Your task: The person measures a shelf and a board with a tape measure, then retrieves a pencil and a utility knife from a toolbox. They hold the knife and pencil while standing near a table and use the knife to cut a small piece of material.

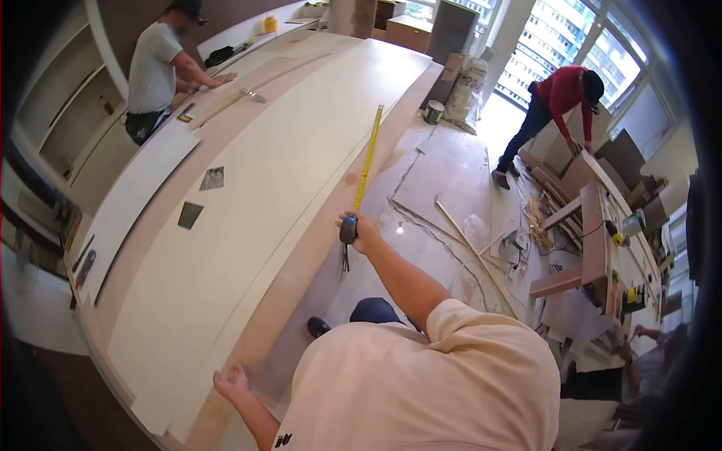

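Left hand: the wearer's left hand [233,382], fingers loosely curled around nothing, is at the near edge of the pinkish board [263,342]; contact cannot be told.
Right hand: the wearer's right hand [366,231] grips the case of a tape measure [349,229], its wrist strap hanging.
Tape blade: the yellow blade [367,161] runs out from the case along the right side of the bench, its far end near the cream panel's edge.
Cream panel: the long cream panel [248,233] lies on the pinkish board, with two dark square pieces [212,178] on it.
Floor: a thin wooden strip [477,259] lies right of the bench.
Far left: a co-worker in a grey shirt [154,64] leans over the bench.
Far right: a co-worker in a red top [565,90] bends over timber near tall windows [553,37].
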